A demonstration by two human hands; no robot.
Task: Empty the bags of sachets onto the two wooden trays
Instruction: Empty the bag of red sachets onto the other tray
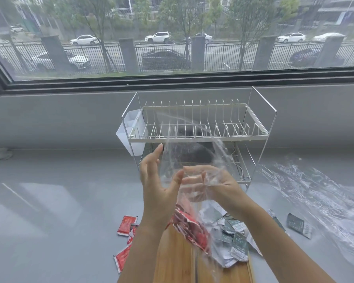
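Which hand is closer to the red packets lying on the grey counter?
Left. The left hand is raised almost above the red foil sachets on the grey counter; the right hand is further right, gripping the clear plastic bag.

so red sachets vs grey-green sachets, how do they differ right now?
Colour: the red sachets are bright red with white print; the grey-green sachets are dark grey-green and white.
Place: the red sachets lie left, several on the grey counter off the wooden trays; the grey-green sachets lie right.
Spread: the red sachets are scattered singly; the grey-green sachets are mostly heaped.
Both are small flat packets.
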